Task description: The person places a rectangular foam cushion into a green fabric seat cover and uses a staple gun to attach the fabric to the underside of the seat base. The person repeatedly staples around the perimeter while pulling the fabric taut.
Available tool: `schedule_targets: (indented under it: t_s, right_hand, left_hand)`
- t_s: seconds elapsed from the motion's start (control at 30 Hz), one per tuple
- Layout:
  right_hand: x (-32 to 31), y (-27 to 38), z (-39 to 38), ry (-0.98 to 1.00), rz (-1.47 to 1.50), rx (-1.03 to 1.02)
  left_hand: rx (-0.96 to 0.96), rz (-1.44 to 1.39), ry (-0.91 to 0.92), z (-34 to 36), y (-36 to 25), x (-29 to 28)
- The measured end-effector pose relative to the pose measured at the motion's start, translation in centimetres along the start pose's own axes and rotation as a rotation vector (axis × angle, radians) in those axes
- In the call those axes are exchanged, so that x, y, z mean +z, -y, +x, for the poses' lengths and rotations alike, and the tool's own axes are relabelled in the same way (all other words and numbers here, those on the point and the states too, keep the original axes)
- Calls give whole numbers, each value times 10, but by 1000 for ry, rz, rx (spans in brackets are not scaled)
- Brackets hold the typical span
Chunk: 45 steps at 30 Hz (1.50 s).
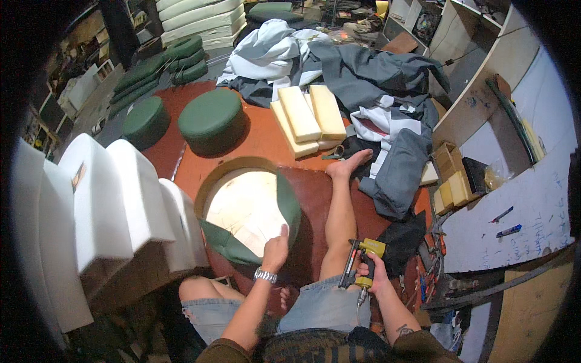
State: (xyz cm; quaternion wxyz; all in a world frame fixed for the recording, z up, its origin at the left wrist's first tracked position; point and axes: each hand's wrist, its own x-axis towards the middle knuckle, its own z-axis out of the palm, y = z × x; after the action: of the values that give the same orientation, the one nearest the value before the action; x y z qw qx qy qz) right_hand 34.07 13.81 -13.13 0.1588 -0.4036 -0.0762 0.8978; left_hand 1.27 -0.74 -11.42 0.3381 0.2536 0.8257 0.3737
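Note:
In front of me a round stool seat lies upside down, its pale wooden base (239, 202) facing up. A dark green cover (289, 199) is folded over part of the rim, while a bare tan edge shows at the far left side. My left hand (276, 249), a metal watch on its wrist, is closed on the cover's near edge with the thumb up. My right hand (376, 273) grips the black handle of a yellow and black pneumatic staple gun (370, 247) above my thigh, apart from the seat. An air hose fitting hangs from the gun.
Two finished green round seats (212, 118) (145, 121) stand beyond. Yellow foam blocks (302, 118) and heaped grey fabric (375, 69) lie farther right. White padded pieces (100, 206) crowd the left. Tools (423, 275) and a white board (514, 224) with markers are at the right.

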Motion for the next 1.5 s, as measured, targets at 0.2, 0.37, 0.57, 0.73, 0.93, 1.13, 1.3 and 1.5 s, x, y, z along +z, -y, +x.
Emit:
schedule_targets:
  t_s: [0.2, 0.37, 0.57, 0.73, 0.93, 1.13, 1.3, 1.5]
  right_hand:
    - [0, 2, 0, -35, -75, -28]
    - [6, 2, 1, -15, -68, 0]
    - [11, 2, -1, -34, -108, -25]
    - [5, 3, 0, -67, -105, -49]
    - [10, 2, 6, -47, -87, -4]
    - [17, 3, 2, -165, -118, -19]
    - [16, 5, 1, -114, -99, 0]
    - [10, 6, 3, -95, -113, -10]
  left_hand:
    - [126, 435, 344, -56, 37, -36]
    - [321, 529, 439, -77, 46, -52]
    - [278, 632, 409, -62, 43, -59]
    - [222, 883, 378, -32, 49, -136]
    - [45, 940, 223, -37, 60, -215]
    - [322, 262, -15, -55, 13, -110]
    - [233, 503, 200, -82, -32, -40]
    - [112, 759, 52, -46, -33, -51]
